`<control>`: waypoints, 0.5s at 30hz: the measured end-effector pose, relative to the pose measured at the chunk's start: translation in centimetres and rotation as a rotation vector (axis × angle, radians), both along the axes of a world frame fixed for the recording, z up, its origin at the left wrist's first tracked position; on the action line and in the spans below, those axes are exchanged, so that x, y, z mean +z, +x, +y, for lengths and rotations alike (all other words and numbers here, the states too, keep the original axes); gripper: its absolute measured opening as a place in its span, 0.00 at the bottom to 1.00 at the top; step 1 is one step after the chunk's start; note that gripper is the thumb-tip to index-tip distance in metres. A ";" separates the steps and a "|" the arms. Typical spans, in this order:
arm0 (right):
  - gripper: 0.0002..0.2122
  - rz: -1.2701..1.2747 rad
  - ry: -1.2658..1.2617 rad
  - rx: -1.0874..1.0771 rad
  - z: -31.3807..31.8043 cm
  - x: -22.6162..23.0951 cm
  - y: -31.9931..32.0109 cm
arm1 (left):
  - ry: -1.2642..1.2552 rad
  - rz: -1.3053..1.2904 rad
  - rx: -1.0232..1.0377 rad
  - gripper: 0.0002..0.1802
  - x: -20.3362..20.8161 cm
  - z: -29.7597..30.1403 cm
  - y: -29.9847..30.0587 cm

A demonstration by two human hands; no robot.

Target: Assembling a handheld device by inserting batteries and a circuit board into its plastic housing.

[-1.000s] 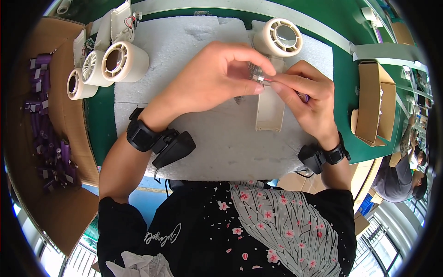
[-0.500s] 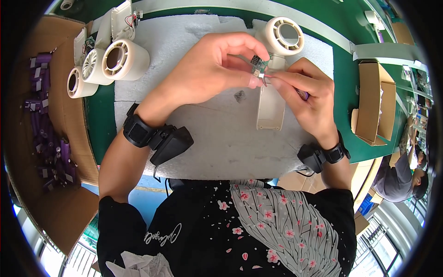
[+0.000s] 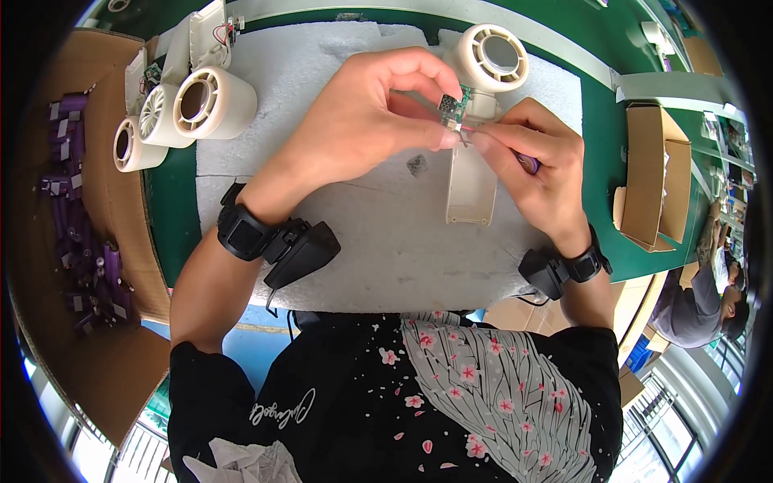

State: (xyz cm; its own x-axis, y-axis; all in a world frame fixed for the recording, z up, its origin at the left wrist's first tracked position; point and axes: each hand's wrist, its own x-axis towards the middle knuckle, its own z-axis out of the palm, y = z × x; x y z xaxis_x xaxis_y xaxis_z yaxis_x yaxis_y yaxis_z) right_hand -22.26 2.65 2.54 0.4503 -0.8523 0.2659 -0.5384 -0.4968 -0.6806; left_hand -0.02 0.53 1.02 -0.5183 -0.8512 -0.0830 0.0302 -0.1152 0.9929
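My left hand [image 3: 354, 121] pinches a small green circuit board [image 3: 462, 103] between thumb and fingers. With thumb and forefinger, my right hand [image 3: 541, 153] grips thin wires [image 3: 467, 130] at the lower edge of the board. A purple cylindrical battery [image 3: 527, 163] is tucked in the right palm, mostly hidden by the fingers. Whether the wire end sits in the board's connector is too small to tell. Behind and below the hands lies a cream handheld fan body [image 3: 471, 197], its round ringed head [image 3: 493, 56] at the far end and its hollow handle facing up.
Several more cream fan bodies [image 3: 211, 105] stand at the far left. A cardboard box [image 3: 121, 241] of purple batteries [image 3: 80, 217] is on the left. White foam sheet [image 3: 362, 249] covers the green bench; an open carton [image 3: 656, 177] sits right. Another person [image 3: 700, 306] is at far right.
The circuit board has tilted slightly upward in my left fingers, showing more of its green face. Both hands stay close together, and the right grip on the wires looks the same.
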 end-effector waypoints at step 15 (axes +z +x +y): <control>0.08 0.020 -0.149 0.084 -0.1 -0.6 -0.3 | -0.379 -0.070 0.021 0.23 -0.5 0.8 -0.7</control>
